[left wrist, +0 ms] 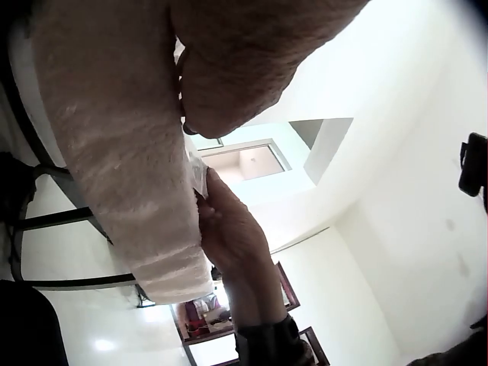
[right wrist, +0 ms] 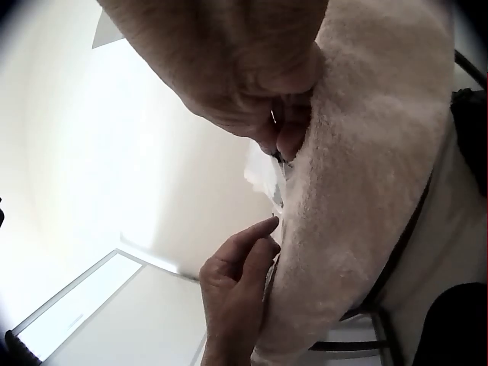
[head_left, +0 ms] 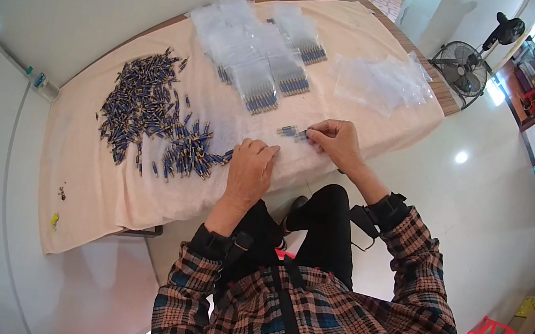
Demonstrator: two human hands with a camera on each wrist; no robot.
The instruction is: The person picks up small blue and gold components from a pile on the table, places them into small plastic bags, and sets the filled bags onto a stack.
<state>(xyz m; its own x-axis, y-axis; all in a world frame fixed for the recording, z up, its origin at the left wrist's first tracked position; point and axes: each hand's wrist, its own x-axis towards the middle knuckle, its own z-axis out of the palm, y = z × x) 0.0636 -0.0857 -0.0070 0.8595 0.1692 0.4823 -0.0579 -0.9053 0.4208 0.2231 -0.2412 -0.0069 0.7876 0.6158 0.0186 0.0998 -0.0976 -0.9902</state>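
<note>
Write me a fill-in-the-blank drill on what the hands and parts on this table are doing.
1. The right hand pinches a small clear ____ with blue parts inside.
2. The left hand rests ____ on the cloth, fingers straight.
3. The loose pile of blue parts lies to the ____ of the left hand in the head view.
4. The filled bags lie on the ____ side of the table from the person.

Missing words: bag; flat; left; far
</note>
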